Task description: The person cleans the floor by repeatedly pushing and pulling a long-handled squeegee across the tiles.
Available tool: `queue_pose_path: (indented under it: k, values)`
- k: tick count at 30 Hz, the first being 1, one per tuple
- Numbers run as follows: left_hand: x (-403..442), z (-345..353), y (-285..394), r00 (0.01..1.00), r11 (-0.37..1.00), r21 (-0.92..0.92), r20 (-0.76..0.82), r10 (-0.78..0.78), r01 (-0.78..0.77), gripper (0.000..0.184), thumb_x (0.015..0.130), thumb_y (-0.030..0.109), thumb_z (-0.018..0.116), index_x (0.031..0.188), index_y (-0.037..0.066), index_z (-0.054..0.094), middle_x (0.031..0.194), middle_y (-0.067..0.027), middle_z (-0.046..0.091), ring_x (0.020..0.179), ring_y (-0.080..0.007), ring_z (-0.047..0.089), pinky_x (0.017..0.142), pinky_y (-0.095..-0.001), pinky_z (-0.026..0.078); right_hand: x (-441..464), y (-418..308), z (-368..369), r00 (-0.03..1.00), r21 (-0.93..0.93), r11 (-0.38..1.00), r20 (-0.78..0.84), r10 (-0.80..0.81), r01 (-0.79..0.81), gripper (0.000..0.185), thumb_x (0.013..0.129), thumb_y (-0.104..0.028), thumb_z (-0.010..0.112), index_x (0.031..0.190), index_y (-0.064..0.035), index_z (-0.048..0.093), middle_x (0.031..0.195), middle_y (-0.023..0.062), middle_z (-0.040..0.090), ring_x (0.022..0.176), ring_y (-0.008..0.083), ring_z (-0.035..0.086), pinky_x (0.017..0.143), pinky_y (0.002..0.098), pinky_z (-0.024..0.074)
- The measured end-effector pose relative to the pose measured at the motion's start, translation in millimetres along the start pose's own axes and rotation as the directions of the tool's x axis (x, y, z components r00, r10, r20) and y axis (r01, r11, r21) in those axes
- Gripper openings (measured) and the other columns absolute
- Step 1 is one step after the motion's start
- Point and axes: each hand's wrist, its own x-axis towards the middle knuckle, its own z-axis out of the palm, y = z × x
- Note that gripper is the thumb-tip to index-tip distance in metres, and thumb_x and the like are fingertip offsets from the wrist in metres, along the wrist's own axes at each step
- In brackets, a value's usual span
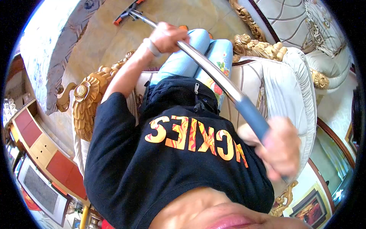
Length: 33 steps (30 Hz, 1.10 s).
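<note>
A metal pole [207, 65] slants from upper left to lower right across my lap. My left hand [167, 37], with a light band at the wrist, is wrapped round its upper part. Near the lower end, my right hand [280, 147] is closed on the blue-grey handle [251, 116] and is blurred by motion. At the pole's far end, a dark head with orange ends [127, 13] is at the floor [99, 42]. A black waist bag [183, 95] lies across my lap, above light blue jeans [183, 57].
Carved golden armrests flank me, one at the left [87, 97] and one at the upper right [259, 47]. A pale cushioned seat [282, 84] is under and beside me. Another upholstered sofa [286, 19] stands at the upper right. A red-and-tan cabinet [44, 149] is at the left.
</note>
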Motion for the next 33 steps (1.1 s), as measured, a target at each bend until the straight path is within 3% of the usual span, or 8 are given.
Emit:
queue_pose_path:
  k: [2, 7, 12, 19, 22, 24, 27, 33]
  values:
    - [-23, -14, -42, 0.985, 0.975, 0.149, -0.075, -0.153, 0.163, 0.012, 0.062, 0.007, 0.062, 0.066, 0.009, 0.051, 0.059, -0.0066, 0.053, 0.055, -0.0254, 0.056, 0.051, -0.0337, 0.044, -15, 56, 26, 0.996, -0.031, 0.999, 0.081, 0.029, -0.026, 0.016, 0.081, -0.015, 0.054, 0.068, -0.0053, 0.049, 0.056, 0.0076, 0.054, 0.046, 0.0204, 0.049, 0.043, 0.0341, 0.0374]
    - [-87, -37, -154, 0.876, 0.776, 0.411, -0.163, -0.453, 0.478, 0.014, 0.068, 0.006, 0.059, 0.078, 0.008, 0.049, 0.076, -0.008, 0.056, 0.079, -0.0327, 0.056, 0.066, -0.0385, 0.045, -59, 164, 63, 0.873, -0.227, 0.922, 0.313, 0.373, -0.313, 0.011, 0.074, -0.005, 0.062, 0.072, -0.0072, 0.052, 0.075, 0.0063, 0.059, 0.082, 0.0228, 0.059, 0.075, 0.0361, 0.0444]
    - [-87, -3, -198, 0.424, 0.31, 0.592, -0.059, -0.904, 0.744, 0.028, 0.084, 0.022, 0.05, 0.112, 0.019, 0.051, 0.124, -0.0088, 0.043, 0.119, -0.0294, 0.04, 0.093, -0.0425, 0.041, -109, 211, 52, 0.812, -0.234, 0.86, 0.289, 0.508, -0.454, 0.017, 0.073, -0.015, 0.069, 0.072, -0.0064, 0.055, 0.08, 0.0053, 0.062, 0.096, 0.0239, 0.059, 0.083, 0.0373, 0.0434]
    - [-11, 12, -45, 0.941, 0.888, 0.31, -0.11, -0.32, 0.339, 0.022, 0.063, 0.012, 0.066, 0.084, 0.007, 0.059, 0.082, -0.0113, 0.057, 0.081, -0.0296, 0.057, 0.072, -0.0391, 0.047, -40, 67, -33, 0.804, -0.482, 0.79, 0.251, 0.539, -0.379, 0.02, 0.075, -0.028, 0.066, 0.072, -0.0106, 0.058, 0.081, 0.0056, 0.064, 0.089, 0.0221, 0.062, 0.082, 0.039, 0.0418]
    - [33, 22, 39, 0.984, 0.984, 0.027, 0.012, -0.176, 0.176, 0.021, 0.062, 0.011, 0.067, 0.08, 0.006, 0.058, 0.073, -0.0096, 0.057, 0.072, -0.0281, 0.058, 0.064, -0.037, 0.048, -34, -17, -31, 0.944, -0.669, 0.667, -0.244, 0.221, -0.329, 0.05, 0.078, -0.057, 0.052, 0.061, -0.0107, 0.049, 0.053, 0.0058, 0.056, 0.049, 0.0242, 0.054, 0.058, 0.0408, 0.046]
    - [51, 40, 75, 0.998, 0.981, -0.193, 0.058, -0.001, 0.013, 0.02, 0.063, 0.013, 0.066, 0.08, 0.007, 0.057, 0.07, -0.0082, 0.057, 0.066, -0.027, 0.058, 0.058, -0.0367, 0.048, -18, -80, -90, 0.989, -0.351, 0.935, 0.108, 0.101, -0.057, 0.036, 0.078, -0.046, 0.059, 0.064, -0.0147, 0.048, 0.051, -0.0014, 0.055, 0.045, 0.0137, 0.051, 0.045, 0.0327, 0.0376]
    - [69, 55, 124, 0.956, 0.936, -0.335, 0.223, 0.189, -0.107, 0.024, 0.065, 0.014, 0.066, 0.086, 0.01, 0.055, 0.065, -0.0064, 0.056, 0.06, -0.0256, 0.058, 0.052, -0.0382, 0.047, 15, -96, -57, 0.978, 0.226, 0.955, -0.123, -0.169, 0.193, 0.009, 0.074, -0.018, 0.065, 0.07, -0.0155, 0.058, 0.05, -0.0059, 0.054, 0.049, 0.0051, 0.054, 0.051, 0.0187, 0.0407]
    - [63, 44, 91, 0.969, 0.902, -0.372, 0.024, 0.246, -0.22, 0.019, 0.068, 0.016, 0.066, 0.083, 0.012, 0.055, 0.061, -0.0049, 0.053, 0.054, -0.0253, 0.056, 0.047, -0.0374, 0.044, 21, -71, -41, 0.968, 0.201, 0.955, -0.165, -0.187, 0.218, 0.019, 0.077, -0.022, 0.064, 0.065, -0.0137, 0.052, 0.046, -0.0071, 0.046, 0.045, 0.0049, 0.048, 0.05, 0.0198, 0.0417]
